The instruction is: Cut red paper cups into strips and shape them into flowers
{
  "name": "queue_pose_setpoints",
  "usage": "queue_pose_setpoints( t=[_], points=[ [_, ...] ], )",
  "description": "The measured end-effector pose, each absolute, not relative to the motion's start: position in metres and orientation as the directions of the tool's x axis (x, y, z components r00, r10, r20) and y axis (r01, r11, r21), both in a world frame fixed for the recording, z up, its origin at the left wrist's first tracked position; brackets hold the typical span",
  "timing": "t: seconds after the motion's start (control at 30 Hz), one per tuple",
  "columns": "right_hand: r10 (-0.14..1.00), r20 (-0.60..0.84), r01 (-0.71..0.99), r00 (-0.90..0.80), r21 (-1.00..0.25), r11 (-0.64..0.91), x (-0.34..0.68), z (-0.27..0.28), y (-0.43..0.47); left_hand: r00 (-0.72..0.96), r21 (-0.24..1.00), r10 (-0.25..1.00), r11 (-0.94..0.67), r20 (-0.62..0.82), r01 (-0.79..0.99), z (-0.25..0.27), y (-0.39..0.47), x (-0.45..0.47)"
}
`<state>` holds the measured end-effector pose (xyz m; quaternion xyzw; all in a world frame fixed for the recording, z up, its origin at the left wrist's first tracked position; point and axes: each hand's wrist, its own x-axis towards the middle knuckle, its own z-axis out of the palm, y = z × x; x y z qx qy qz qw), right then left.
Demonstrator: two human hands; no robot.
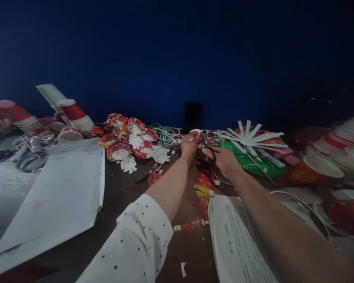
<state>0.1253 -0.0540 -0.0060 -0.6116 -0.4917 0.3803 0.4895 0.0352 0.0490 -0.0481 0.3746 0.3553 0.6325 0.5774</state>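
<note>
Cutting, apparently: left hand (189, 147) pinching red-and-white paper piece (195, 134), right hand (223, 158) gripping scissors (213, 155); best feed paper piece steadily, keeping left hand clear.

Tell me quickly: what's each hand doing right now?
Left hand: closed, holding a red-and-white paper piece.
Right hand: closed around the handles of dark scissors.

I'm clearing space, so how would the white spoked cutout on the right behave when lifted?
Probably light: the cutout looks like thin card. Its narrow strips may bend or snag. Spread out like that, it seems unlikely to roll.
</note>
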Motion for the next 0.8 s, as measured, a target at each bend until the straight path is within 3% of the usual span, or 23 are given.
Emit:
queue_pose_setpoints(
  t=[0.4, 0.8],
  points=[
    [0.970, -0.005, 0.192, 0.245, -0.980, -0.053, 0.1194, -0.0069, -0.0535, -0.020, 0.853, 0.998, -0.056, 0.054, -0.520, -0.0444, 0.0470, 0.0350],
    [0.968, 0.088, 0.347, 0.237, -0.938, 0.001, 0.1198, -0.0016, -0.0583, -0.051, 0.865, 0.994, -0.110, 0.098, -0.490, -0.0446, 0.0477, 0.0344]
  ],
)
